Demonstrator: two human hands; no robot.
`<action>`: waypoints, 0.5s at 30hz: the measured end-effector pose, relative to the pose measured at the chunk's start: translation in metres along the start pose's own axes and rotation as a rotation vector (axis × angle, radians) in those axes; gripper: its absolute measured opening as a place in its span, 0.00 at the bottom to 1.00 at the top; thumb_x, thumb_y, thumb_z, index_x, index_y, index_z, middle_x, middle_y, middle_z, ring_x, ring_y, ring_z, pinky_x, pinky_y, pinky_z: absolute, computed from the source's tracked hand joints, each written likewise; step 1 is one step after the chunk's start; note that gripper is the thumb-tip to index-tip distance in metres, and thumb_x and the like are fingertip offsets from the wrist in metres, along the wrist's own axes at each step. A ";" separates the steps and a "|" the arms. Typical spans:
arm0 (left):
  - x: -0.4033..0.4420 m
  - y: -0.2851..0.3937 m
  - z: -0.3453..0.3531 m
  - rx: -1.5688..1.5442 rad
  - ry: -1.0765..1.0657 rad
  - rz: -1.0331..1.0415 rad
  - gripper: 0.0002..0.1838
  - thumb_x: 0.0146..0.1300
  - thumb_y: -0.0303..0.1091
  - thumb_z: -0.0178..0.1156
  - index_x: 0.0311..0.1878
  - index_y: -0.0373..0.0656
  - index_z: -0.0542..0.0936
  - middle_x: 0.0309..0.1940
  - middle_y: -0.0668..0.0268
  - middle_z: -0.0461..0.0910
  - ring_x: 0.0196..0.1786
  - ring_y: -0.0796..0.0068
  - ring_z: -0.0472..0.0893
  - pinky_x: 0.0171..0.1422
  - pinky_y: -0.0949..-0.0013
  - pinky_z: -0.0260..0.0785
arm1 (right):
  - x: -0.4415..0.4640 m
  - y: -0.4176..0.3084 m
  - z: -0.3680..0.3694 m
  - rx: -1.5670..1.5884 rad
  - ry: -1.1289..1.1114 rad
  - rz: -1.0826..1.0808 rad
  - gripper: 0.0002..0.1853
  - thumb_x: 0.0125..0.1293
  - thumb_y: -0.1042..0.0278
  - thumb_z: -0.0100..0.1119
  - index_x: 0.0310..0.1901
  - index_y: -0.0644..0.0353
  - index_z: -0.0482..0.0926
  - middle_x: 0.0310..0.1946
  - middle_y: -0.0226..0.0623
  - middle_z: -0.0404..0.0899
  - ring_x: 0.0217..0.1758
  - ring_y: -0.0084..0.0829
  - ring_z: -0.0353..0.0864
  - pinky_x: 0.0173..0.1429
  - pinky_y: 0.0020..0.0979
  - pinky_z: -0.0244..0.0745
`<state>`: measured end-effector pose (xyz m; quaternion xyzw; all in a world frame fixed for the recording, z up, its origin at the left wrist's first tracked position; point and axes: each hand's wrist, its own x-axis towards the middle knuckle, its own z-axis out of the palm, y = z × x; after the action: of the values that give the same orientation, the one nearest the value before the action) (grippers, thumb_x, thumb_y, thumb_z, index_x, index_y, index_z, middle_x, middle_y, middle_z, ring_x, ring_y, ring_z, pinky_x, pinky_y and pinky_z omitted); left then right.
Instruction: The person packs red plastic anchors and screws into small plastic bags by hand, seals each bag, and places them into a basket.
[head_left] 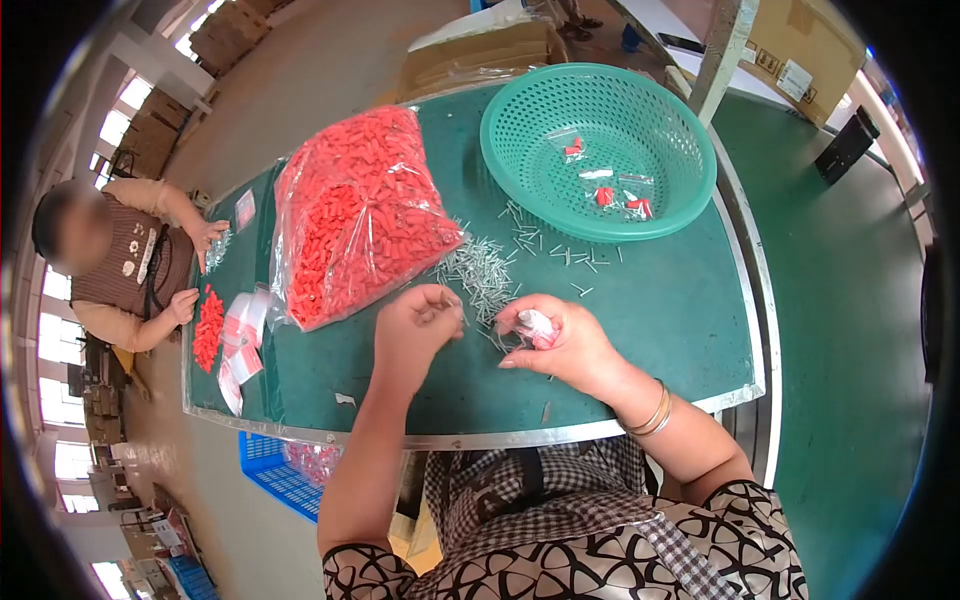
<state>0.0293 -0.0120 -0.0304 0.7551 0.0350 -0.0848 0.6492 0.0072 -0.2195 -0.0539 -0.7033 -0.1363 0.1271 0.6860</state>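
Note:
In the head view, my left hand (415,325) is closed in a pinch, with what looks like a thin metal screw (458,310) at its fingertips. My right hand (570,345) is wrapped round a small clear plastic bag (538,328), with something red and white inside it. Just beyond both hands lies a loose pile of silvery screws (478,272). A large clear bag of red plastic wall plugs (360,215) rests behind my left hand. Farther back on the right, a green perforated basket (515,180) contains several small filled bags (605,196).
Across the left end of the green table (660,320), a co-worker (125,260) handles screws near a small heap of red plugs (208,330) and flat plastic bags (240,345). Below the front edge stands a blue crate (280,480). A post (722,65) rises behind the basket.

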 end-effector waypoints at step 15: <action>-0.030 0.018 0.027 0.255 -0.064 0.364 0.06 0.53 0.21 0.64 0.36 0.37 0.82 0.31 0.67 0.80 0.31 0.81 0.75 0.36 0.77 0.68 | -0.002 -0.003 0.003 0.067 -0.011 0.008 0.24 0.47 0.76 0.75 0.48 0.61 0.77 0.42 0.29 0.80 0.44 0.20 0.76 0.50 0.25 0.74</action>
<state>0.0003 -0.0400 -0.0117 0.8219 -0.1334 0.0061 0.5538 0.0040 -0.2179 -0.0512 -0.6798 -0.1331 0.1382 0.7079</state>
